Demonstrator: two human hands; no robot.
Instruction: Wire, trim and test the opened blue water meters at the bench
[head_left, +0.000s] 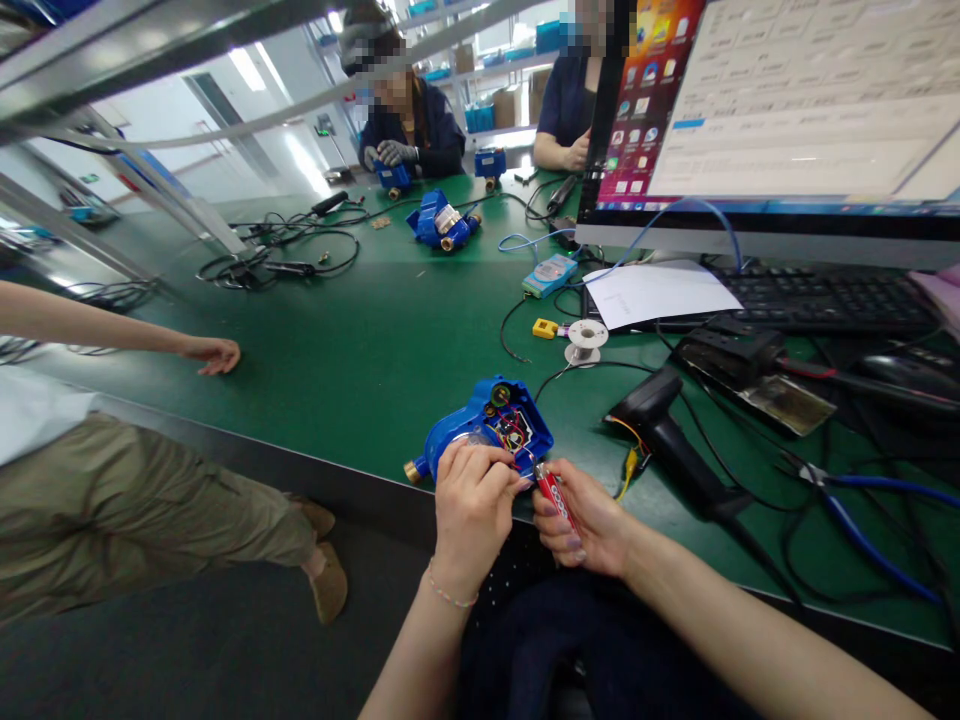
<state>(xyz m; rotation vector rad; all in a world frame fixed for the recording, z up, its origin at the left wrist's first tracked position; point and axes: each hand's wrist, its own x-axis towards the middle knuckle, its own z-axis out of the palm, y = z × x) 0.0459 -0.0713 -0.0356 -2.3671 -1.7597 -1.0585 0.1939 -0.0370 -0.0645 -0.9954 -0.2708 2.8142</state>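
A blue water meter (442,432) with a brass pipe end lies at the table's near edge, its box open on a tangle of thin wires (516,432). Over the meter's near side, my left hand (476,495) is closed, fingertips pinched at a thin wire by the box rim; the fingers partly hide it. My right hand (589,520) grips a red lighter (555,497) with white lettering, its metal top close to the wires and my left fingertips. Whether a flame burns is too small to tell.
Right of the meter lie a black barcode scanner (671,445), blue-handled pliers (862,520) and a solder spool (585,343). A monitor (780,110) and keyboard (840,300) stand behind. More blue meters (442,222) and cables sit farther back. A person's hand (214,353) rests at left; co-workers sit opposite.
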